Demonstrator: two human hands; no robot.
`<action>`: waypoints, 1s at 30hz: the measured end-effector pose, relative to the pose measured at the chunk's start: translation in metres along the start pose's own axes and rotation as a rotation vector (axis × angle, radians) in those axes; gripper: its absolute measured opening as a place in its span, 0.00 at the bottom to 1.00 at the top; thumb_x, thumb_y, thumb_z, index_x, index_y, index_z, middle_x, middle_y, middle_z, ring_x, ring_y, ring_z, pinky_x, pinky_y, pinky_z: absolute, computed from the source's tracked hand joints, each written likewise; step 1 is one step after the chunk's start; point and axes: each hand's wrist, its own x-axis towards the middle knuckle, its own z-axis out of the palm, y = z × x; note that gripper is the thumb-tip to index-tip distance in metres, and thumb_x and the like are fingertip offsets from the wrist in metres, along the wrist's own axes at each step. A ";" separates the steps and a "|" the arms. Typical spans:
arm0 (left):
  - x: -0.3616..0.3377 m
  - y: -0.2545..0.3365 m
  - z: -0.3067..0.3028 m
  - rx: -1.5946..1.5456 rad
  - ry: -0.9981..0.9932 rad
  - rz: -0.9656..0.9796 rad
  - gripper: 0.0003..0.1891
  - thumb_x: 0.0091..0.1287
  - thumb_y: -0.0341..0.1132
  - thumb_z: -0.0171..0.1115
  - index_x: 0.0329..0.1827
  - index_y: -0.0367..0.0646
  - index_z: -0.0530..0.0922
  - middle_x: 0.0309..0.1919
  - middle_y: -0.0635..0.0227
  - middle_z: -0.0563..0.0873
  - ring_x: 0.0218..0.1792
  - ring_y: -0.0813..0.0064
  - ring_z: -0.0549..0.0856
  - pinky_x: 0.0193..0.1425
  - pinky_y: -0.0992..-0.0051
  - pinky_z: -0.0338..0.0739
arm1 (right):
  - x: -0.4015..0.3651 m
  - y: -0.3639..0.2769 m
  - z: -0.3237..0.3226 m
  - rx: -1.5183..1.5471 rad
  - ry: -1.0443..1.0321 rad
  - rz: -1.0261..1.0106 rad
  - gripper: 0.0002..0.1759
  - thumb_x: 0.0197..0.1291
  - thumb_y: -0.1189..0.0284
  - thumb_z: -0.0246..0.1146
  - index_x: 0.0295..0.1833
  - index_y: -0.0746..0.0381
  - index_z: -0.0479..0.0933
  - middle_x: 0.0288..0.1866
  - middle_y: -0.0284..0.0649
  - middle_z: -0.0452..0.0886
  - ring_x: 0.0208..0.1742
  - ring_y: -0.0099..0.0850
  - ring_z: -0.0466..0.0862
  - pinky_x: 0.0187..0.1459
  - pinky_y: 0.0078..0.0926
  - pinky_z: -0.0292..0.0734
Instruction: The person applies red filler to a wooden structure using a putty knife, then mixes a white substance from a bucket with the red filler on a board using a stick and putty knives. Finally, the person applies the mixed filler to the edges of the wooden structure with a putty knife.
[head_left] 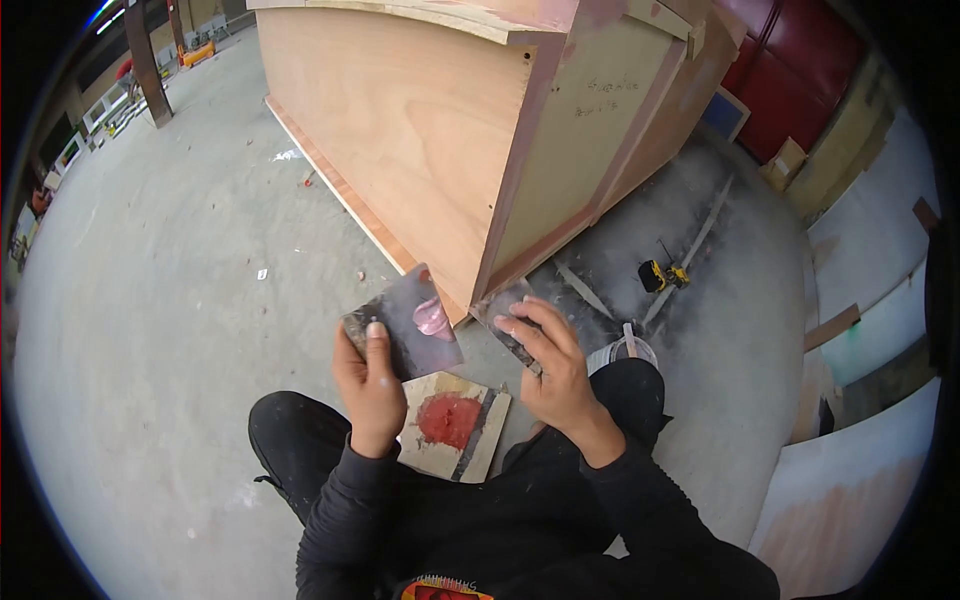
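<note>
My left hand grips a flat grey filler plate by its near edge, thumb on top. A dab of pink filler sits on the plate's right half. Fingers closed round it, my right hand holds a smaller putty knife close to the corner of a large plywood cabinet. Pinkish filler strips run along that cabinet's edges. Between my knees lies a pale board with a red patch of filler.
A white bucket with a stick in it stands by my right knee. Beyond it, a yellow-black cordless drill rests on the dusty floor. Large white panels line the right side, and a red door is behind.
</note>
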 end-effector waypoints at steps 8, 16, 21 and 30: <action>-0.016 0.003 0.010 0.497 -0.135 0.350 0.06 0.73 0.28 0.54 0.48 0.35 0.73 0.22 0.55 0.76 0.20 0.72 0.74 0.27 0.71 0.70 | 0.012 -0.028 0.001 -0.086 -0.229 -0.134 0.27 0.43 0.84 0.59 0.54 0.59 0.80 0.58 0.44 0.77 0.65 0.46 0.73 0.59 0.42 0.65; 0.007 0.004 -0.011 0.185 0.222 0.251 0.09 0.78 0.31 0.48 0.52 0.35 0.73 0.41 0.68 0.80 0.40 0.82 0.77 0.47 0.80 0.73 | 0.008 -0.015 0.010 0.417 -0.106 0.113 0.32 0.40 0.90 0.53 0.55 0.62 0.80 0.59 0.48 0.77 0.64 0.46 0.77 0.65 0.39 0.69; 0.001 -0.007 0.000 -0.458 0.031 -0.392 0.10 0.77 0.32 0.49 0.57 0.40 0.71 0.48 0.66 0.82 0.46 0.76 0.82 0.54 0.70 0.79 | 0.017 -0.029 0.027 0.225 -0.178 -0.174 0.35 0.40 0.90 0.54 0.61 0.63 0.76 0.64 0.48 0.70 0.70 0.50 0.68 0.70 0.43 0.65; 0.020 0.012 -0.022 -0.455 0.048 -0.094 0.12 0.78 0.34 0.48 0.59 0.40 0.71 0.50 0.66 0.82 0.49 0.76 0.82 0.55 0.71 0.79 | 0.059 0.008 0.017 -0.470 -0.217 -0.195 0.26 0.53 0.75 0.59 0.61 0.64 0.76 0.62 0.50 0.70 0.66 0.53 0.66 0.58 0.53 0.62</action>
